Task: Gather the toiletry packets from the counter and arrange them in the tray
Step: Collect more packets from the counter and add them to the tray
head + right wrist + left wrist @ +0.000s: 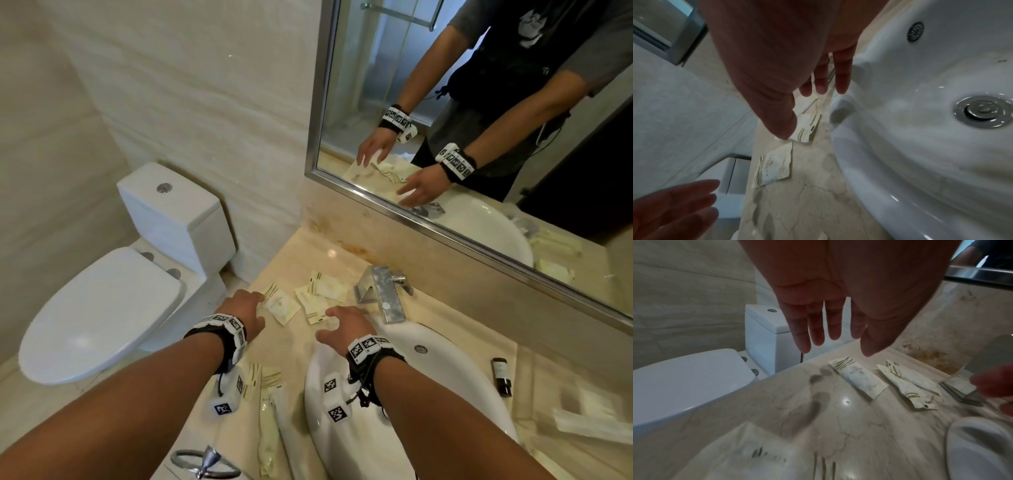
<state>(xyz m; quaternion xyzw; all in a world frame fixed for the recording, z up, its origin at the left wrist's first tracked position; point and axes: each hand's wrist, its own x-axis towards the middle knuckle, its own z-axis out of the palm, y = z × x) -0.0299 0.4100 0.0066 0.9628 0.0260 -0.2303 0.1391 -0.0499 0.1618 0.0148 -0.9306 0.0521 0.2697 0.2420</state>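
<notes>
Left hand: the left hand (244, 310) is held above the marble counter (291, 346), left of the white washbasin (445, 363), fingers (819, 331) straight and slightly spread; nothing is held, and in the left wrist view the fingertips are seen clear of the surface.
Right hand: the right hand (346, 325) is held at the basin's far-left rim, fingers (842, 76) extended and loosely spread, thumb (777, 120) apart; nothing is gripped. Whether the thumb tip touches the packet below it cannot be told.
Toiletry packets: several cream packets with striped ends are scattered flat on the counter beyond the basin's left rim. One packet (281, 305) lies just ahead of the left hand; overlapping packets (320, 296) lie between it and the tap. More packets (263, 377) and long wrapped sachets (270, 435) are seen left of the basin, nearer the person.
Tray: an angular pale object right of the basin is blurred; whether it is the tray cannot be told.
Tap: a chrome faucet (383, 294) stands behind the basin.
Bottle: a small dark bottle (501, 375) lies just right of the basin.
Surroundings: a white toilet (113, 308) stands well left of the basin; a framed mirror (479, 102) behind it reflects both hands.
</notes>
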